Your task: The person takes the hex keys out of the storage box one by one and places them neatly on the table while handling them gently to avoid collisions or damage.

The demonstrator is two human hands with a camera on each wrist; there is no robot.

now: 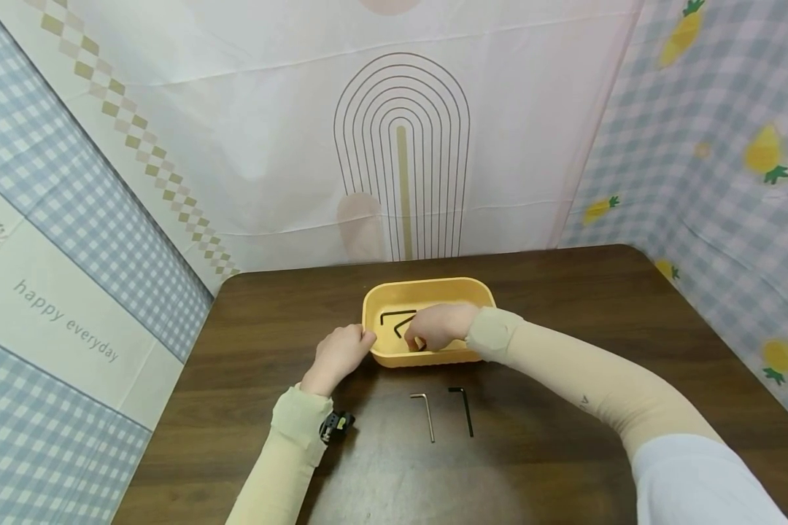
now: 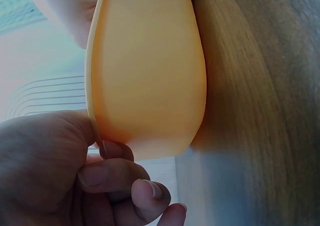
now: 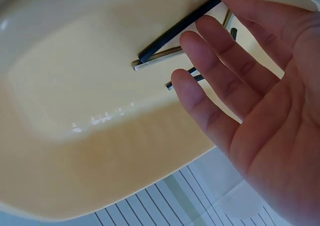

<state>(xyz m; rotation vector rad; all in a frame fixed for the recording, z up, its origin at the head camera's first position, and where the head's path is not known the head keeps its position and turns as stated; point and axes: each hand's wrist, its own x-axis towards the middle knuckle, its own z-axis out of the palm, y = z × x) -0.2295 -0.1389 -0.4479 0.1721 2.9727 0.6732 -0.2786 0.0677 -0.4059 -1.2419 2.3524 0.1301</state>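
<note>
A yellow plastic bin (image 1: 427, 359) stands on the dark wooden table. My left hand (image 1: 341, 354) pinches its near left rim, the thumb over the edge and the fingers curled against the outer wall. Inside the bin is my right hand (image 1: 441, 326), palm down with its fingertips near the floor among several hex keys. In the right wrist view a black hex key (image 3: 180, 29) crosses a silver hex key (image 3: 157, 59), one end right at the thumb tip. I cannot tell whether thumb and index finger grip it. Another black hex key (image 1: 398, 313) lies toward the bin's left.
In front of the bin, a silver hex key (image 1: 429, 418) and a black hex key (image 1: 466, 413) lie side by side on the table (image 1: 551, 467). A patterned cloth (image 1: 269, 168) hangs behind the table's far edge, with more cloth at both sides.
</note>
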